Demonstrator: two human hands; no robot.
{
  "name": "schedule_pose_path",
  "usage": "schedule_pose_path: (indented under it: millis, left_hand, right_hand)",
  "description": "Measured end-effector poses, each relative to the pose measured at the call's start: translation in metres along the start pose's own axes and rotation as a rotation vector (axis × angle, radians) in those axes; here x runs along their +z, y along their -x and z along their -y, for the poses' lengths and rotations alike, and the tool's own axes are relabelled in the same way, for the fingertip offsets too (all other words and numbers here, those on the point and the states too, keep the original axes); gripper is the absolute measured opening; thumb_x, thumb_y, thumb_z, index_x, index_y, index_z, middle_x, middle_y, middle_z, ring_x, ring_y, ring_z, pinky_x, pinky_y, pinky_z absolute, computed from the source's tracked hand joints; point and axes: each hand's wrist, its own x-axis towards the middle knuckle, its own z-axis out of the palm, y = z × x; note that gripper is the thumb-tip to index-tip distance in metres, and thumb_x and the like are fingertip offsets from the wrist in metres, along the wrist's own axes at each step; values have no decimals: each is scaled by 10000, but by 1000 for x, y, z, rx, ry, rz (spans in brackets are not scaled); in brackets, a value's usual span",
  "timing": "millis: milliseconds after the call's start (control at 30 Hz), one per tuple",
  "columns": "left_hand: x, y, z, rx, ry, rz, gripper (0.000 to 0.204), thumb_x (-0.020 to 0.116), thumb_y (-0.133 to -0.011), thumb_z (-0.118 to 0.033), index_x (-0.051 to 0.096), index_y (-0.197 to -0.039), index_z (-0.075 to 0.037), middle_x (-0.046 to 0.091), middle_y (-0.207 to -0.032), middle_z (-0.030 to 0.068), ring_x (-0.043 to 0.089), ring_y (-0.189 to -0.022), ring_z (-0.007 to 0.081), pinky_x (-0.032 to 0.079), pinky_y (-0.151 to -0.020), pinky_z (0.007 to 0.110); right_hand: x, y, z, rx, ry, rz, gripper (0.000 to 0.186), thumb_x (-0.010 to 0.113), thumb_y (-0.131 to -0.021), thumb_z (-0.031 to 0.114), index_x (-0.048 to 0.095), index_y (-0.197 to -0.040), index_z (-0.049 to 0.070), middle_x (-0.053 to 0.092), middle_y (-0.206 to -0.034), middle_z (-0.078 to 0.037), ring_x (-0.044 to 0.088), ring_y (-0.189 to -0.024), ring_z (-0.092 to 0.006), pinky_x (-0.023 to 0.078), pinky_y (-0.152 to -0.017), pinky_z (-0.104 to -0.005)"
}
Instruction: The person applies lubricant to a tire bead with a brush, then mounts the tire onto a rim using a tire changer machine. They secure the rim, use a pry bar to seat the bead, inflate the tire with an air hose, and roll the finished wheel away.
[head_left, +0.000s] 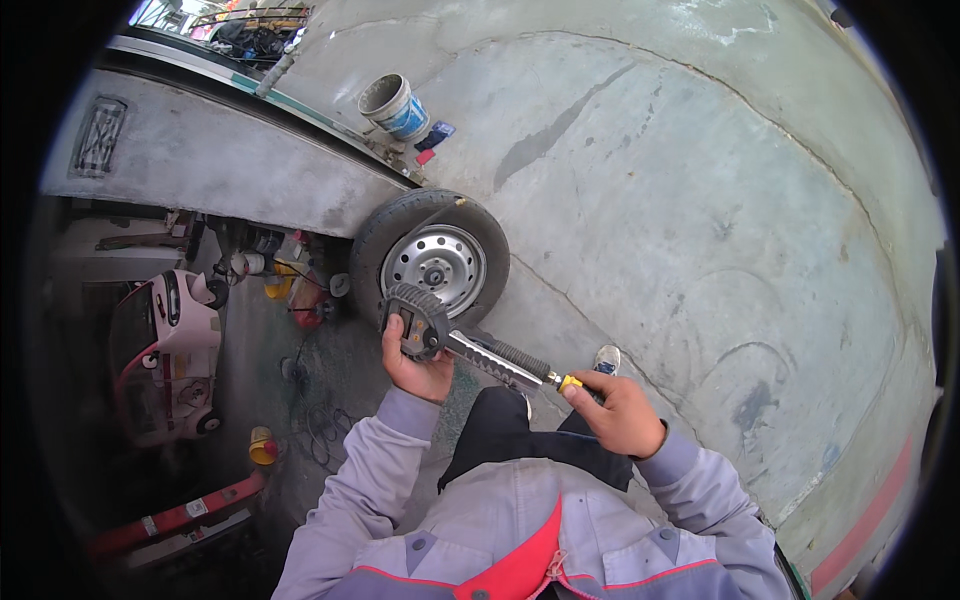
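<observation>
Held across my lap is a tire inflator gun with a round, black-cased gauge head and a ribbed grip. My left hand is closed around the gauge head, its thumb on the face near the small display. At the other end, my right hand pinches a yellow fitting beside the metal connector. Just beyond the gauge stands a wheel with a black tire and a silver steel rim. The gauge head overlaps the wheel's lower edge from here.
A white and blue bucket stands beyond the wheel, with small items beside it. Along the left runs a grey ledge. A small pink car, a yellow container and a red beam are at left. Cracked concrete floor spreads right.
</observation>
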Motion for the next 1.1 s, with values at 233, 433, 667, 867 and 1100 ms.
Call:
schedule_pose_path:
  millis: [233, 433, 667, 867, 1100]
  left_hand:
    - [2, -1, 52, 57, -62, -81, 404, 549, -1044, -483, 686, -1179, -128, 742, -958, 18, 711, -765, 157, 588, -656, 332]
    - [7, -9, 123, 147, -244, -116, 189, 673, -1013, -139, 712, -1125, 8, 746, -1065, 88, 726, -913, 177, 610, -813, 347]
    - [-26, 15, 153, 159, -677, -74, 181, 774, -954, -103, 687, -1073, 1, 727, -1027, 42, 657, -900, 91, 539, -811, 268]
    - [-71, 16, 147, 176, -453, -236, 150, 755, -980, -133, 669, -1002, -13, 702, -971, 17, 627, -851, 79, 523, -776, 273]
    - [-148, 8, 119, -81, -278, 76, 892, 532, -965, -751, 561, -1356, 50, 561, -904, -30, 548, -887, 91, 474, -851, 270]
  right_hand:
    - [-46, -41, -66, 177, -168, 195, 379, 583, -1093, 318, 720, -1280, 19, 668, -782, -104, 584, -738, -139, 515, -717, -347]
    - [-65, -100, -110, -382, 324, 5, 773, 798, -867, 480, 573, -1470, 53, 684, -1239, -196, 601, -1223, -397, 433, -1087, -469]
    - [-8, -132, -127, -160, 324, 353, 664, 810, -853, 285, 587, -1430, 41, 679, -1187, -182, 648, -1110, -393, 519, -959, -462]
    - [61, -139, -146, -282, 371, 172, 533, 756, -827, 94, 602, -1330, 7, 644, -1095, -203, 645, -1006, -414, 536, -877, -463]
    - [94, -160, -165, -434, 378, 109, 491, 686, -692, 76, 646, -1180, 39, 629, -971, -182, 628, -900, -427, 524, -787, -475]
